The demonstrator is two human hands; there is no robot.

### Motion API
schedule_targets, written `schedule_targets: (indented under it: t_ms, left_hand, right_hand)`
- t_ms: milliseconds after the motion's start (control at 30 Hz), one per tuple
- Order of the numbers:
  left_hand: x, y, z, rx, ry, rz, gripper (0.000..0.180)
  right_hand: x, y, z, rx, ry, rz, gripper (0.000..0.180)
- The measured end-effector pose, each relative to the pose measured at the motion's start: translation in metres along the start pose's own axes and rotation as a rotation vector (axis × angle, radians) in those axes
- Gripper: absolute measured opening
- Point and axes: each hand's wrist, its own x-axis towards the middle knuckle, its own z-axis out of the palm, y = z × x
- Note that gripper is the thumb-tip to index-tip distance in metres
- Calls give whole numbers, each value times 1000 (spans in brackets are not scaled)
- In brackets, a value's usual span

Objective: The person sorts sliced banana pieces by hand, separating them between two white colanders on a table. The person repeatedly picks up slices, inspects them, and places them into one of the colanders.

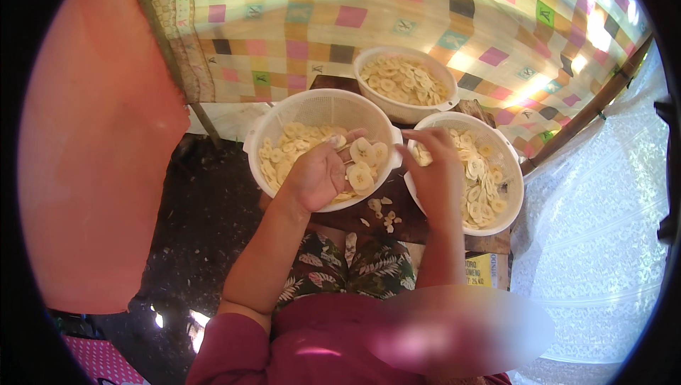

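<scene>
My left hand (pixel 319 176) is turned palm up above the left white plastic colander (pixel 257 152). Several thin, pale round slices (pixel 363 166), apparently banana, rest in its curled fingers. More of these slices (pixel 287 147) lie inside that colander. My right hand (pixel 438 172) is over the near left rim of the right white colander (pixel 516 207), its bent fingers apart and pointing toward the left hand. I see nothing held between them. Loose slices (pixel 479 172) fill much of the right colander, partly hidden by the hand.
A third white basin (pixel 362 87) with slices stands at the back. Small broken bits (pixel 389 220) lie on the dark wooden table (pixel 397 197). A checkered sheet (pixel 319 23) hangs behind, an orange sheet (pixel 106 144) at left, and white lacy fabric (pixel 589 243) at right.
</scene>
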Motion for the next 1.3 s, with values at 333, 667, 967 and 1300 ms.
schedule_targets:
  t_ms: [333,667,967,1300]
  left_hand:
    - [-6,2,6,66,-51,-26,49]
    - [-3,11,12,13,94,96,48]
    - [6,-1,19,-30,-22,24,49]
    - [16,-14,20,71,24,28,34]
  right_hand:
    - [7,-11,40,2,-177,-55,14]
    - [-5,2,-11,104,-221,185,16]
    - [3,6,12,463,-239,345,23]
    - [1,-3,-6,383,-134,241,17]
